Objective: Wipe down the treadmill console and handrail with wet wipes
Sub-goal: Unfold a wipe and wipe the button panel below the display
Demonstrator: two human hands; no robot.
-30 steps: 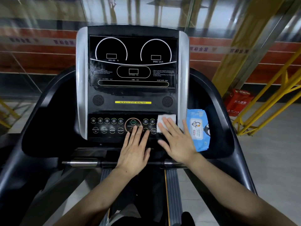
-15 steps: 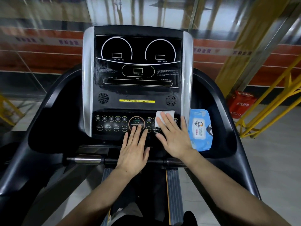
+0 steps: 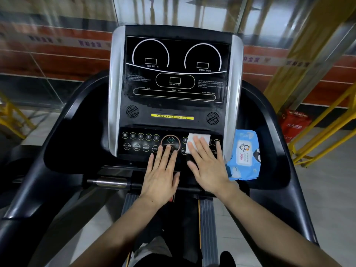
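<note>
The black treadmill console with silver side trims stands in front of me. A white wet wipe lies on the button panel, right of the START button. My right hand presses flat on the wipe, fingers spread over its lower part. My left hand rests flat and empty on the panel's lower edge, fingertips at the START button. A blue wet wipe pack lies in the right tray beside the console. The metal handrail bar runs under my hands.
Curved black side rails flank the console. Yellow railings and a red box stand on the floor to the right. A glass wall with a red band is behind the treadmill. The belt and side steps lie below.
My right hand has slid the wipe a little to the left along the button panel. The left hand stays put. The camera view has shifted left.
</note>
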